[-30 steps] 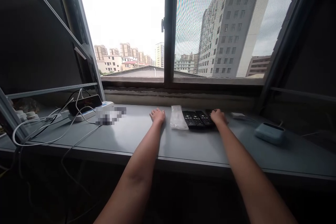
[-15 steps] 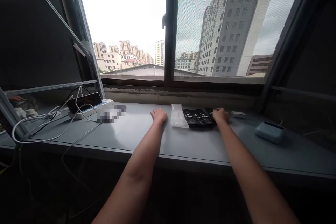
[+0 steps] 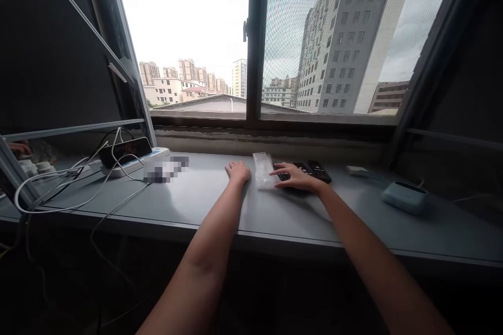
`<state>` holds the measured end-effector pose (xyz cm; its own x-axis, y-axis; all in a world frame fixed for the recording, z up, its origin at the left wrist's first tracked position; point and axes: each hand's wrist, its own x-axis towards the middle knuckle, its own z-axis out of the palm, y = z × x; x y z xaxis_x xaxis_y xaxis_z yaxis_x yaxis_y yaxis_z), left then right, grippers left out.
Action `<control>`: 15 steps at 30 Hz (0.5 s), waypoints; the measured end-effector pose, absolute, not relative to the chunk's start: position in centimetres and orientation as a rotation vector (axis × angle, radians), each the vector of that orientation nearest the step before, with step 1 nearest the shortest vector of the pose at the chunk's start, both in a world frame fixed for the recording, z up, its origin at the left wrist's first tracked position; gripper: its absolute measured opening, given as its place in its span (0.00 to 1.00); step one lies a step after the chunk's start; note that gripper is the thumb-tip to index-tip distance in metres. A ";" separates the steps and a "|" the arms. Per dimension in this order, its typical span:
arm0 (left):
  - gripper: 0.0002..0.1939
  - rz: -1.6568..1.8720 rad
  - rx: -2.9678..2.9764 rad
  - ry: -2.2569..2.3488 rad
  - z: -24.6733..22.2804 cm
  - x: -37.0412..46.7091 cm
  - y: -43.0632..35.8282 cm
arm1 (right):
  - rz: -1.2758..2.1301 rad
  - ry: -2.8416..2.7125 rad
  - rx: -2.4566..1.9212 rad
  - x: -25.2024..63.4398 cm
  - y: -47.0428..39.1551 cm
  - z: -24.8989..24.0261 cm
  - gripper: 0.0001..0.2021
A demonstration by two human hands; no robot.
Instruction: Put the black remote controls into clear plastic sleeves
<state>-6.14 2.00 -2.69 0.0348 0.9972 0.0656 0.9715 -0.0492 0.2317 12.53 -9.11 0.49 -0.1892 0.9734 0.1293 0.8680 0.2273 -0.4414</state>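
Note:
My left hand [image 3: 238, 172] rests on the grey tabletop with its fingers spread, just left of a translucent plastic bag [image 3: 264, 171]. Over several black remote controls [image 3: 320, 171] lying side by side, my right hand [image 3: 295, 176] reaches leftward. Its fingers are apart, with the tips at the bag's right edge; whether they touch it I cannot tell. Part of the row of remotes is hidden beneath that hand. The rightmost remote lies fully in sight, buttons up.
A blue-grey box-like device [image 3: 404, 197] and a small white plug [image 3: 357, 170] lie to the right. At left, a dark-screened device [image 3: 128, 153] stands by a white power strip amid white cables [image 3: 94, 201]. Behind the table [image 3: 188, 204] is a window. Another person's hand [image 3: 19, 147] shows at far left.
My right hand has left the rightmost remote and moved left over the other remotes to the plastic bag, its fingers opening. My left hand has stayed in place.

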 end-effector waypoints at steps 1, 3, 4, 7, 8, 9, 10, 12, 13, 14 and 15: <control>0.27 0.309 2.170 2.074 -2.7 -6.1 2.0 | 0.410 -2.109 -1.690 12.6 -9.0 0.5 0.19; 0.27 0.311 2.173 2.065 -2.7 -6.2 2.0 | 0.469 -2.072 -1.614 12.9 -8.8 0.4 0.15; 0.27 0.319 2.173 2.057 -2.7 -6.1 2.0 | 0.481 -2.047 -1.570 13.1 -8.7 0.3 0.14; 0.25 0.372 2.164 2.033 -2.7 -6.0 1.9 | 0.413 -1.959 -1.448 13.5 -8.3 -0.1 0.12; 0.24 0.418 2.157 2.026 -2.5 -5.9 1.8 | 0.364 -1.933 -1.406 13.5 -8.2 -0.2 0.11; 0.22 0.502 2.149 2.025 -2.3 -5.8 1.7 | 0.312 -1.910 -1.366 13.6 -8.0 -0.3 0.10; 0.21 0.630 2.140 2.028 -2.0 -5.7 1.5 | 0.255 -1.886 -1.331 13.6 -7.9 -0.4 0.09; 0.19 0.989 2.108 2.008 -1.3 -5.5 1.1 | 0.130 -1.812 -1.293 13.6 -7.7 -0.4 0.07; 0.17 1.177 2.078 1.965 -0.9 -5.3 0.9 | 0.065 -1.763 -1.280 13.7 -7.6 -0.3 0.06; 0.17 1.330 2.036 1.882 -0.6 -5.0 0.7 | -0.001 -1.709 -1.265 13.7 -7.6 -0.2 0.06; 0.16 1.439 1.967 1.751 -0.3 -4.7 0.5 | -0.067 -1.653 -1.247 13.8 -7.6 -0.1 0.05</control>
